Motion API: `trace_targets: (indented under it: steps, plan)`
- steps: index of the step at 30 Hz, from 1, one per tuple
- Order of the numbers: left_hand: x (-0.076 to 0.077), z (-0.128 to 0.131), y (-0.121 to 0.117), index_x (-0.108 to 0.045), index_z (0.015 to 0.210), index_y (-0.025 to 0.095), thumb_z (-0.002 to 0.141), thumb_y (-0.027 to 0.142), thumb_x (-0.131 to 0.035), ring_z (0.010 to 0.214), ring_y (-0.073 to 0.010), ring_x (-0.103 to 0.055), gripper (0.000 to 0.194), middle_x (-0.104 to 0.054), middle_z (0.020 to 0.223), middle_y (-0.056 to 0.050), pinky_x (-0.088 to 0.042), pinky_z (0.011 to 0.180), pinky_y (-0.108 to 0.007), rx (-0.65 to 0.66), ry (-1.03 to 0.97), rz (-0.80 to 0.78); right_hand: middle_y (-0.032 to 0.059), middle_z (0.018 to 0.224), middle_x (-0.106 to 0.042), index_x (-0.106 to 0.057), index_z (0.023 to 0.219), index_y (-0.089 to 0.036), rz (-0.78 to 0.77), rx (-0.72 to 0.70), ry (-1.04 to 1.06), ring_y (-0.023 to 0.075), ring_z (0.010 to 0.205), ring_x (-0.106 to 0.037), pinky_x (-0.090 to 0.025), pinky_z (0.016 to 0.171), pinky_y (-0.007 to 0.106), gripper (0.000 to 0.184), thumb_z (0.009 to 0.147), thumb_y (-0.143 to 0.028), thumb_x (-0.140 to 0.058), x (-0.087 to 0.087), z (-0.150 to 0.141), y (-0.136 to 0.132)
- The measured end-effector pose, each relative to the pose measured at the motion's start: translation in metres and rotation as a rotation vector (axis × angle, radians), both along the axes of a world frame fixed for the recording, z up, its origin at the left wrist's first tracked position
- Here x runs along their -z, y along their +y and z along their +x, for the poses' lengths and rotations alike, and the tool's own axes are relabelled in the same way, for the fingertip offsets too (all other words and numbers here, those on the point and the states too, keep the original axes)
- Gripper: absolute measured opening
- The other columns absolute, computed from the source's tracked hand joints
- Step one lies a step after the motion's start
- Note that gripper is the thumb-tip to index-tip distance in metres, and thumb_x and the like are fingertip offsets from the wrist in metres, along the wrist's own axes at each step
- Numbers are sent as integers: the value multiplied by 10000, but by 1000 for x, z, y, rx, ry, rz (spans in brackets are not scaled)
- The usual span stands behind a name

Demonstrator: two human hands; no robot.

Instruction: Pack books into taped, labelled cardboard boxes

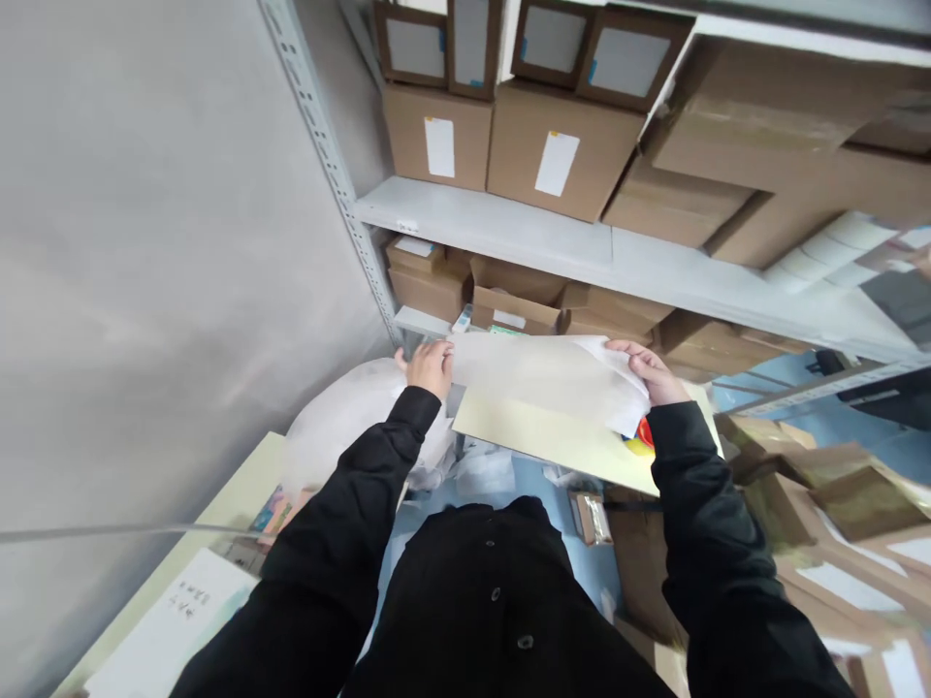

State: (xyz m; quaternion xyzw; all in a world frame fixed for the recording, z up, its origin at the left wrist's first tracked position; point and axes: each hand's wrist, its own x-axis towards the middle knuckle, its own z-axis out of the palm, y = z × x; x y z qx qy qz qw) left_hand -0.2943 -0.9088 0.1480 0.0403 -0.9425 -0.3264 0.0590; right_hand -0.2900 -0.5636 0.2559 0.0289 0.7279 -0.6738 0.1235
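Note:
A thin white, partly see-through sheet (538,373) is stretched between my two hands, above a pale yellow tabletop (524,434). My left hand (429,368) pinches its left end. At the other end, my right hand (651,371) grips the edge, where the sheet folds over into a doubled layer. I cannot tell if it is a bag or a single sheet. Just below my right hand, something red and yellow (641,436) lies on the tabletop, partly hidden by the sheet and sleeve.
A metal shelf (495,218) with cardboard boxes (560,150) stands ahead. White rolls (829,252) sit on it at right. Left is a bulky white wrapping bundle (341,417) beside a grey wall (145,242). More cartons (821,523) are stacked at right. A handwritten paper (175,620) lies lower left.

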Motion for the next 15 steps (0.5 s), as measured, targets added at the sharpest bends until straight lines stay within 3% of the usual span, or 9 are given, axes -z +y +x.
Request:
trace_targets:
  steps: [2,5,6,8,10,12,15]
  plan:
    - [11,-7,6,-581,1129,240,817,292,-507,1161,-273,-505,325,-607,1196,-94,-165,1069,-526,85,-47,-32,74,931,-694,-629,1052,-202,-18,13,-35,224,718,-659,-509,641,358,662,592,-677,-656,11,17,16]
    - [29,-11,26,-405,1346,213,662,394,-692,1339,-334,-298,763,-355,1453,-160,-185,1055,-551,199,-92,-74,113,996,-688,-614,1093,-185,-28,22,-106,270,825,-667,-516,724,420,793,601,-799,-516,31,42,34]
    - [36,-12,35,-397,1354,221,634,382,-717,1361,-339,-255,804,-335,1467,-157,-166,1059,-562,267,-108,-86,120,1002,-687,-620,1084,-185,-27,36,-134,278,844,-667,-517,740,428,818,592,-824,-486,38,49,40]
    - [51,-13,53,-528,1230,272,706,318,-658,1348,-312,-298,541,-473,1385,-104,-100,1073,-574,411,-151,-105,124,992,-691,-643,1041,-194,-15,87,-206,280,857,-667,-524,744,420,812,580,-840,-472,53,63,51]
    - [66,-15,66,-622,1058,289,810,241,-526,1249,-268,-450,270,-635,1192,-55,-89,1077,-565,465,-241,-119,121,963,-697,-658,1004,-196,14,149,-282,275,850,-667,-531,724,401,722,605,-783,-529,66,73,61]
    - [78,-18,70,-627,1035,273,840,190,-461,1117,-244,-564,269,-695,1054,-52,-195,1054,-534,453,-343,-131,107,942,-702,-653,1013,-194,35,205,-341,261,824,-671,-533,704,380,625,616,-676,-630,78,81,71]
    - [92,-26,68,-517,1229,193,798,186,-526,961,-261,-639,431,-697,1028,-124,-412,873,-431,411,-469,-141,71,954,-702,-614,1085,-201,38,272,-384,223,765,-674,-528,685,341,615,558,-473,-776,96,87,82]
